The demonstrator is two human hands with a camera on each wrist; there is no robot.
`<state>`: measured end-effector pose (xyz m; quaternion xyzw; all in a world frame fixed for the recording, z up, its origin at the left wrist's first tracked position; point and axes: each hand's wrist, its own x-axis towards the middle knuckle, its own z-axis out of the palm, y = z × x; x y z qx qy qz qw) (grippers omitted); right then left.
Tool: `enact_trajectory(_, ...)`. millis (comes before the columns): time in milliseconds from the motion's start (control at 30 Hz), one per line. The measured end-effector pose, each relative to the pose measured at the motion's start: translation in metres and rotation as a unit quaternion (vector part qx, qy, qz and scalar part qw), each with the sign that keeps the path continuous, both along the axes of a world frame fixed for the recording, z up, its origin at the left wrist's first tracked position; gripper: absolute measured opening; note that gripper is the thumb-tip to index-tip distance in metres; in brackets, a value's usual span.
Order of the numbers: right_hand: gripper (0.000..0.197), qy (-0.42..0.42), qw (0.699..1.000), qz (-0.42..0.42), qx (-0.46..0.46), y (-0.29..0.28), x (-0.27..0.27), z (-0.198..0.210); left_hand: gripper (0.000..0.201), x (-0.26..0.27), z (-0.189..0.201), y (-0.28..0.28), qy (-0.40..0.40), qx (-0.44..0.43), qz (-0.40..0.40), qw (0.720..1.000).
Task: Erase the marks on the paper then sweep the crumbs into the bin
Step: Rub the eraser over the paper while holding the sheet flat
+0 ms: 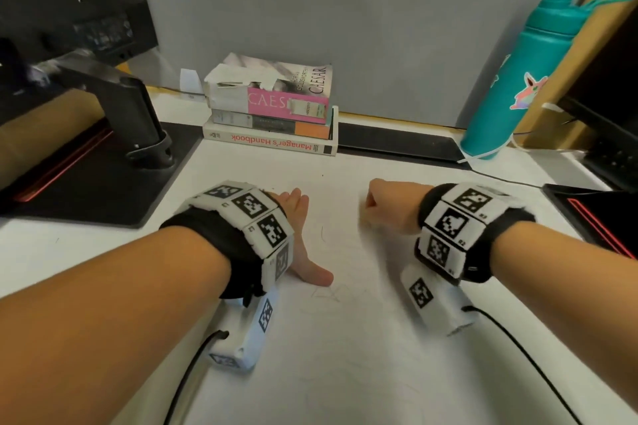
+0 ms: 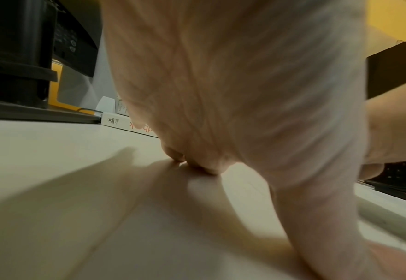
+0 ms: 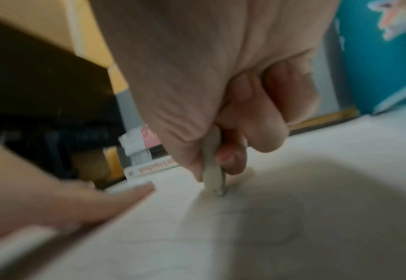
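Sheet: I judge the thin white paper sheet (image 1: 362, 338) light and prone to sliding; left hand (image 1: 298, 235) presses it flat, fingers straight.
Eraser: the small pale eraser (image 3: 212, 170) looks firm; right hand (image 3: 221, 94) pinches it near its tip.

Left hand (image 2: 233, 94) fills the view, palm angled down, straight fingertips (image 2: 206, 168) touching the pale paper (image 2: 77, 189) and casting a long shadow toward the camera. Thumb (image 2: 316, 227) stretches back along the sheet. Behind, a white book (image 2: 118, 122) lies flat with orange lettering on its spine, beside a black stand (image 2: 15, 66). Far right, another hand (image 2: 393, 132) shows, blurred.
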<state>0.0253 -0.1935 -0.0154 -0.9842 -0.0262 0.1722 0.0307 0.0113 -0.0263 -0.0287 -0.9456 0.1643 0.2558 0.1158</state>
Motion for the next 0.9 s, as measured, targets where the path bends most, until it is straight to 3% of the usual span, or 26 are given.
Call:
enact_trajectory(100, 0.019, 0.006, 0.999, -0.014, 0.049, -0.01, -0.004, -0.006, 0.124, 0.0, -0.003, 0.0, 0.006, -0.001, 0.004, 1.0)
enact_trajectory(233, 0.033, 0.017, 0.998, -0.032, -0.052, -0.027, -0.004, 0.005, 0.124, 0.003, -0.002, -0.001, 0.007, 0.007, -0.002, 1.0)
enact_trajectory(300, 0.034, -0.001, 1.0, -0.015, -0.02, -0.013, 0.0, 0.001, 0.125, 0.003, -0.002, -0.002, 0.002, 0.019, -0.008, 1.0)
enact_trajectory(400, 0.019, 0.003, 0.999, -0.007, 0.052, -0.006, -0.003, -0.007, 0.125, 0.003, -0.002, -0.002, 0.002, 0.021, -0.004, 1.0)
enact_trajectory(533, 0.025, 0.017, 0.998, -0.067, 0.005, -0.034, -0.011, 0.002, 0.126, 0.006, -0.005, -0.001, 0.001, 0.017, -0.008, 1.0)
enact_trajectory(633, 0.006, 0.001, 0.971, -0.154, 0.181, -0.048, -0.012, 0.002, 0.129, 0.01, -0.004, -0.003, -0.001, 0.028, -0.006, 1.0)
enact_trajectory(700, 0.006, -0.009, 0.934, -0.214, 0.288, -0.056, -0.017, 0.001, 0.134, 0.018, -0.011, -0.003, -0.004, 0.048, -0.014, 0.999)
enact_trajectory(767, 0.009, 0.009, 0.916, -0.24, 0.322, -0.06, -0.021, 0.0, 0.139, 0.025, -0.022, -0.011, -0.05, 0.066, -0.048, 0.995)
enact_trajectory(833, 0.022, 0.019, 0.914, -0.238, 0.327, -0.06, -0.019, 0.0, 0.126, 0.018, -0.025, -0.035, -0.097, 0.017, -0.093, 0.991)
enact_trajectory(900, 0.032, 0.015, 0.912, -0.24, 0.332, -0.06, -0.014, -0.001, 0.098, -0.003, -0.01, -0.068, -0.05, -0.07, -0.155, 0.984)
